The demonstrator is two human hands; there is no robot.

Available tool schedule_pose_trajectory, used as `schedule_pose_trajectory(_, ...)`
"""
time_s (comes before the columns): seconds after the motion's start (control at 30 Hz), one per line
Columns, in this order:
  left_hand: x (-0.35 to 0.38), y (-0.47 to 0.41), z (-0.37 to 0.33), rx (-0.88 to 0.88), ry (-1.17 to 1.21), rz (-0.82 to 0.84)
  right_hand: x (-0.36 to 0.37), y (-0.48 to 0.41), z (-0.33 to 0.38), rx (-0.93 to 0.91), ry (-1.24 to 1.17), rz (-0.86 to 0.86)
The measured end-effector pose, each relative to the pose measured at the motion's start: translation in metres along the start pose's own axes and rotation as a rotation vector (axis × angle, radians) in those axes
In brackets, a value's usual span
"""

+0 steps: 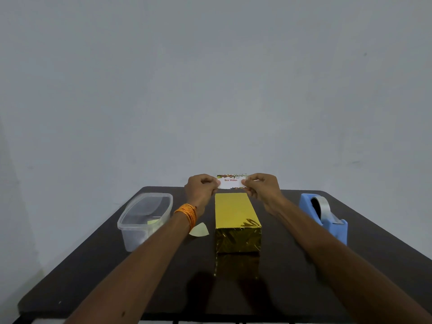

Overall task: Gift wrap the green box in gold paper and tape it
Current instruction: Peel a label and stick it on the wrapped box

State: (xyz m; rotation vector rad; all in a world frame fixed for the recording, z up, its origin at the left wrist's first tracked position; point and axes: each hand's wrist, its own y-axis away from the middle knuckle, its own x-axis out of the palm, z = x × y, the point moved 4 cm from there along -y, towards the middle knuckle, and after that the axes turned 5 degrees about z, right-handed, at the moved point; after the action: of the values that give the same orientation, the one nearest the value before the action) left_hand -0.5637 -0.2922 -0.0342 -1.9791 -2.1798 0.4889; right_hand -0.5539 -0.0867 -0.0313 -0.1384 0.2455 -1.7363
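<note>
A box covered all over in shiny gold paper (236, 220) lies lengthwise in the middle of the dark table (292, 277); no green shows. Above its far end both hands hold up a small white card (232, 181) printed "Best Wishes" with a leafy border. My left hand (201, 187) pinches the card's left edge, and orange threads circle that wrist. My right hand (260, 185) pinches the card's right edge. The card faces me and hangs clear of the box.
A blue tape dispenser (325, 216) with a roll of clear tape stands to the right of the box. On the left sits a clear plastic tub (146, 218) with a pale scrap inside. A pale curved paper piece (199, 230) lies between tub and box.
</note>
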Motion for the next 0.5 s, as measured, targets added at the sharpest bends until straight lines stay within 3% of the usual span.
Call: schedule_pose_trajectory(0.5,0.033,-0.040,0.048,-0.049,-0.139,-0.046,-0.004,-0.049,-0.047,0.044,0.242,-0.075)
